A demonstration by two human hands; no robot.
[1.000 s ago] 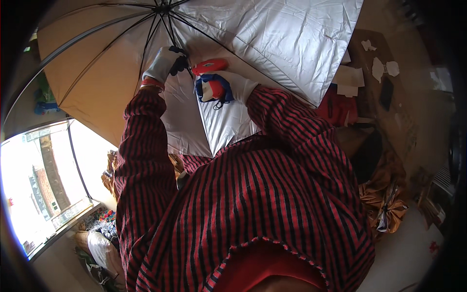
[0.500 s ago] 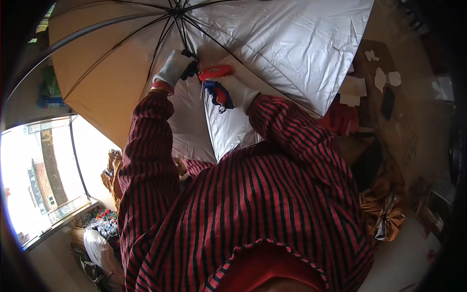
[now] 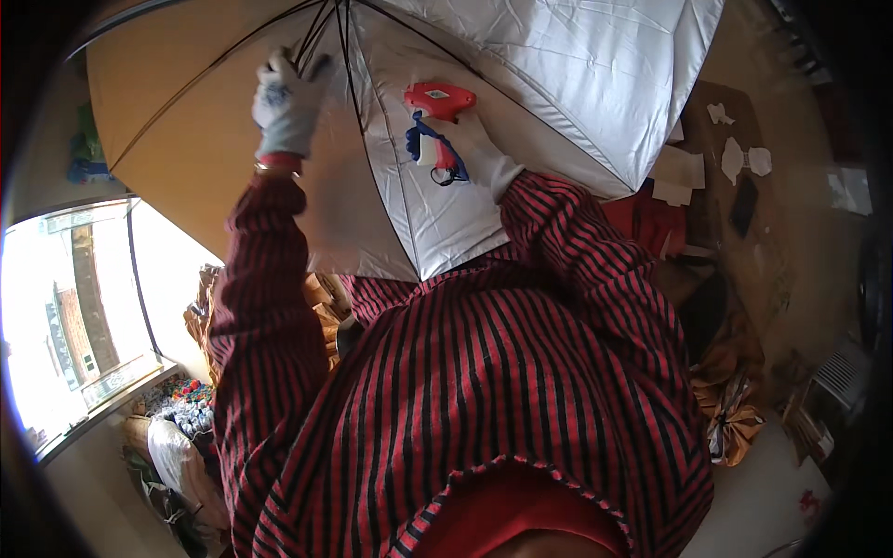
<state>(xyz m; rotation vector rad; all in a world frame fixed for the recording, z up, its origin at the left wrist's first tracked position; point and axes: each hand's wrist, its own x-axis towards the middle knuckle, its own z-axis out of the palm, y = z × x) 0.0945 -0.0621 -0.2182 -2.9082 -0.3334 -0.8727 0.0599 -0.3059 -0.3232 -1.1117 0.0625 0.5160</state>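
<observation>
An opened umbrella (image 3: 549,65) spreads in front of me, its silvery inner side and dark ribs (image 3: 244,45) facing me. Both my hands wear whitish gloves with dark blue palms. My left hand (image 3: 284,107) is raised by the ribs at the left; its thumb and fingers look apart, though motion blurs them, and I make out nothing held. In my right hand (image 3: 470,149) is a red tagging gun (image 3: 439,99), my fingers wrapped round its grip, in front of a silver panel. A dark ring (image 3: 441,176) shows below the grip.
A brown table (image 3: 735,121) on the right bears white paper scraps (image 3: 733,160) and a dark phone-like slab (image 3: 744,205). At left is a bright window (image 3: 79,298). Crumpled brown material (image 3: 730,418) lies at lower right, and a white bag (image 3: 177,456) at lower left.
My left hand has moved left and up, away from the tagging gun's tip. My right hand has shifted right with the gun, which has tilted. The umbrella sits higher in view.
</observation>
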